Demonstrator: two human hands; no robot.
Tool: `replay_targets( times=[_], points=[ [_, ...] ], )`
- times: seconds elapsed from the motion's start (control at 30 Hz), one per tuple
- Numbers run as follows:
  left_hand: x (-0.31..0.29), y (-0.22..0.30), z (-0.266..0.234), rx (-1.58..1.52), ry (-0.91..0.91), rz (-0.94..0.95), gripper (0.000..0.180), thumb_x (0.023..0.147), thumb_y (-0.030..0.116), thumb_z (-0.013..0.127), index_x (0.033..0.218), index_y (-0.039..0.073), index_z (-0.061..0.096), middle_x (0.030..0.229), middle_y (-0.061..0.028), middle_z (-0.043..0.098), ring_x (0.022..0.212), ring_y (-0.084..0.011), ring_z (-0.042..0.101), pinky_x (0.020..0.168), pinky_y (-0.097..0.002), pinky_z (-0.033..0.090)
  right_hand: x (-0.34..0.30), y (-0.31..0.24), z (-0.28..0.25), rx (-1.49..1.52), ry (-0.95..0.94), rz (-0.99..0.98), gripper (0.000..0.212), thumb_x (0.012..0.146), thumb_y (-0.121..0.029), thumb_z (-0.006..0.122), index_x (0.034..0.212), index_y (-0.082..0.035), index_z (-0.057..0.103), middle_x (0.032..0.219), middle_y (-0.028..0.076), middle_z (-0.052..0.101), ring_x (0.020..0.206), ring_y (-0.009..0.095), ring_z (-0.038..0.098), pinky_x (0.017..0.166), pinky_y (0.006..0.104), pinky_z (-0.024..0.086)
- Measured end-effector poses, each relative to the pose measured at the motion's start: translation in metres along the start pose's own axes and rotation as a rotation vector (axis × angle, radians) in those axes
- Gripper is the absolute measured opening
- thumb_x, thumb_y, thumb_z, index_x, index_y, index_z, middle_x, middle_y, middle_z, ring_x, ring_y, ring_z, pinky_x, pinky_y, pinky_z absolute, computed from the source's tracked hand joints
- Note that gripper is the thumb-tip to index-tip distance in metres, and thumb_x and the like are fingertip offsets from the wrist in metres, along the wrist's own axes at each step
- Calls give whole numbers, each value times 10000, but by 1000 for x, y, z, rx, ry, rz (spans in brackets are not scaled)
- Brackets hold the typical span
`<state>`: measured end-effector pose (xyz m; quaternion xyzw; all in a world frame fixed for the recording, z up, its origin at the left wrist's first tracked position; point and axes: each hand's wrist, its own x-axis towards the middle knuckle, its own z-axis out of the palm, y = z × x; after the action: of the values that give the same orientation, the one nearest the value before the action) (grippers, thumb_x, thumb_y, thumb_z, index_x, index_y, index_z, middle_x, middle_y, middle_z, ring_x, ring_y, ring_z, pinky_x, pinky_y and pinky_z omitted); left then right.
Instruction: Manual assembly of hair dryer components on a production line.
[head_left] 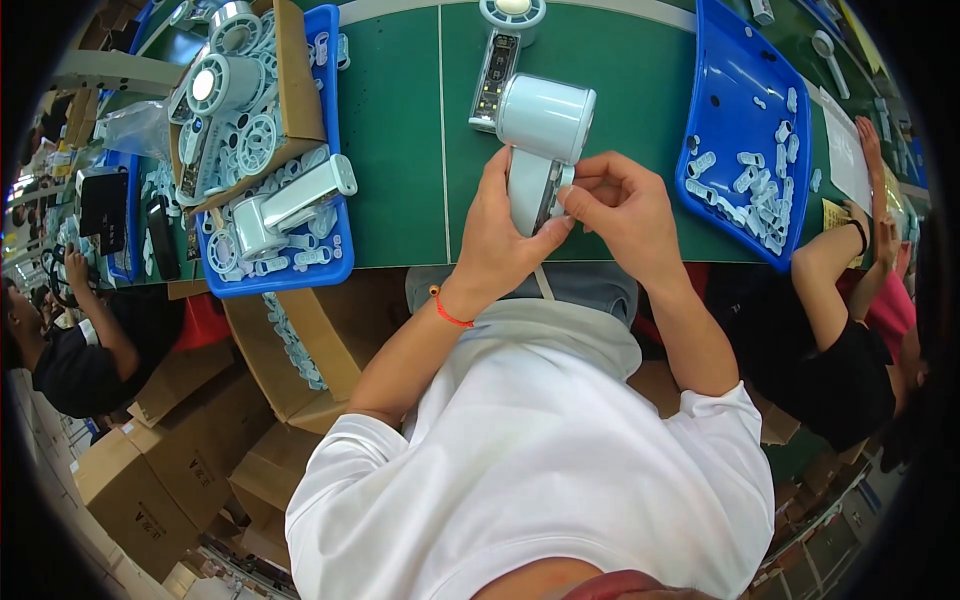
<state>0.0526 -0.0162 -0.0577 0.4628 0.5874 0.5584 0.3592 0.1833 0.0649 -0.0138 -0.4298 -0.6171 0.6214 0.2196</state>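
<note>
A pale blue handheld fan body (543,130) with a round head and a straight handle stands over the green table's near edge. My left hand (502,232) wraps the handle from the left. My right hand (622,205) pinches a small pale part against the handle's right side. Another fan unit (497,58) with its circuit board exposed lies just beyond on the green table (400,150).
A blue tray (745,140) of small pale clips sits at right. At left, a blue tray (330,270) and a cardboard box (295,80) hold fan bodies and round grilles. Cardboard cartons (190,450) stand below left. Other people sit at both sides.
</note>
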Motion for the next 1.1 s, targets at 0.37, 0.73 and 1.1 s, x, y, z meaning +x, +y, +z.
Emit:
replay_targets(
  times=[0.37,0.73,1.1],
  points=[
    [1,1,-1,111,2,7,663,701,140,655,1235,-90,336,995,-214,583,851,-315,608,751,-360,485,7,-2,-2,46,-69,107,189,765,-106,702,844,3,569,720,66,627,586,98,607,439,183,389],
    [4,7,-11,-404,-198,-355,461,766,169,602,1104,-78,408,777,-145,597,660,-202,622,603,-311,496,5,14,9,396,-224,-16,714,801,-442,664,1289,10,405,1115,90,550,956,120,542,812,247,454],
    [6,3,-11,-177,-270,-225,460,796,219,573,1130,-46,404,797,-129,585,666,-162,568,601,-300,461,6,27,6,429,-193,10,547,821,-324,672,1194,37,498,1067,77,573,954,138,549,833,285,453]
  ],
)
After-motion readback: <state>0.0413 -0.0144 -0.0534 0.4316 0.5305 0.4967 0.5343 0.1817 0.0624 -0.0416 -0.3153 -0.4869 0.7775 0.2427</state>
